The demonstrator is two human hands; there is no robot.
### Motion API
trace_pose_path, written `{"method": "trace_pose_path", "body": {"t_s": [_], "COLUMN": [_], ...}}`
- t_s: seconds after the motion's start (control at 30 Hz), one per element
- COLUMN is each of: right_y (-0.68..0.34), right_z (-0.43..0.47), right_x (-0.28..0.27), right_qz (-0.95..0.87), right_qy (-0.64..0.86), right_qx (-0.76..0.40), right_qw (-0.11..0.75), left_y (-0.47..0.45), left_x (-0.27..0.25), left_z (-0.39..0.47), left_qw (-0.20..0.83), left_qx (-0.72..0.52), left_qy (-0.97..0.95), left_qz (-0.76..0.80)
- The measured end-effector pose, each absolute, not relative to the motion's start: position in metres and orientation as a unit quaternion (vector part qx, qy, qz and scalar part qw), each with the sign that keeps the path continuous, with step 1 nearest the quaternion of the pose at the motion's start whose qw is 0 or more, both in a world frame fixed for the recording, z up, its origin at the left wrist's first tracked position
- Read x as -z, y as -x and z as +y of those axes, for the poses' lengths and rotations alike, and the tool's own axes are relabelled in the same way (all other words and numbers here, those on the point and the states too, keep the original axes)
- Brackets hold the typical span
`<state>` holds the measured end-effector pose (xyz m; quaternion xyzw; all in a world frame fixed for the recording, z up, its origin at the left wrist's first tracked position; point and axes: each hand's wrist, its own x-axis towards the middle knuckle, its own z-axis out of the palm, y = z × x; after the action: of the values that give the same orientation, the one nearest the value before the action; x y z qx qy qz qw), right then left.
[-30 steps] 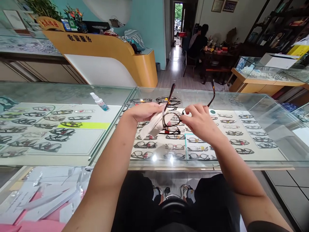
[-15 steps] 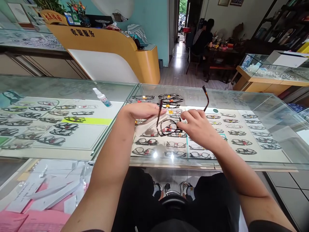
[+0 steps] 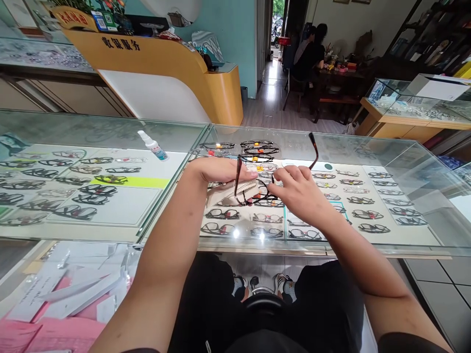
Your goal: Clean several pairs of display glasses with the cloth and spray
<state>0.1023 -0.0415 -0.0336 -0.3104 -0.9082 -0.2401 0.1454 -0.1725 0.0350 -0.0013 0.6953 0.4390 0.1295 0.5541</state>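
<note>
My right hand [image 3: 296,189] grips a pair of eyeglasses [image 3: 238,176] with dark, tortoise-patterned temples, pinching it near the lens on its side. Both temples are unfolded and point up and away from me. My left hand [image 3: 224,169] is closed on a pale cleaning cloth [image 3: 226,195] with a zigzag edge, thumb on top. The cloth lies against the left lens and partly covers it; the left fingertips are hidden beneath it. Both hands are above the glass display case [image 3: 368,245], where rows of eyeglass frames [image 3: 222,214] lie.
A white spray bottle [image 3: 152,145] stands on the glass at the left. Papers and pink slips [image 3: 69,294] fill an open drawer at lower left. Beyond the case are a yellow counter [image 3: 222,95] and a seated person [image 3: 311,56] at a table.
The cloth in my left hand has moved right, from beside the eyeglasses onto the left lens. The eyeglasses have tilted slightly. My right hand keeps its grip.
</note>
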Motion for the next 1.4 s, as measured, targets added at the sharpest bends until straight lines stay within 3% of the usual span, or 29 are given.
{"method": "trace_pose_path", "body": {"t_s": [0.17, 0.67, 0.77, 0.87, 0.93, 1.03, 1.2, 1.4], "right_y": [-0.103, -0.102, -0.101, -0.102, -0.105, -0.111, -0.117, -0.111], "right_z": [-0.042, -0.039, -0.036, -0.033, -0.029, -0.017, 0.003, 0.008], "right_x": [0.034, 0.039, 0.043, 0.042, 0.039, 0.034, 0.031, 0.038], "right_qz": [-0.901, -0.892, -0.876, -0.836, -0.798, -0.73, -0.591, -0.507], "right_qy": [0.306, 0.33, 0.357, 0.393, 0.411, 0.432, 0.388, 0.345], "right_qx": [0.258, 0.259, 0.252, 0.225, 0.145, -0.09, -0.457, -0.577], "right_qw": [0.169, 0.168, 0.203, 0.31, 0.417, 0.522, 0.539, 0.54], "left_y": [0.17, 0.163, 0.158, 0.153, 0.146, 0.13, 0.103, 0.096], "left_x": [0.001, 0.001, 0.006, 0.015, 0.019, 0.021, 0.022, 0.037], "left_z": [0.034, 0.033, 0.036, 0.039, 0.04, 0.035, 0.018, 0.015], "left_qw": [0.526, 0.569, 0.572, 0.615, 0.637, 0.658, 0.684, 0.7], "left_qx": [-0.181, -0.072, -0.072, -0.131, -0.204, -0.289, -0.326, -0.291], "left_qy": [-0.694, -0.734, -0.734, -0.695, -0.657, -0.61, -0.573, -0.566], "left_qz": [0.457, 0.364, 0.359, 0.35, 0.347, 0.334, 0.313, 0.325]}}
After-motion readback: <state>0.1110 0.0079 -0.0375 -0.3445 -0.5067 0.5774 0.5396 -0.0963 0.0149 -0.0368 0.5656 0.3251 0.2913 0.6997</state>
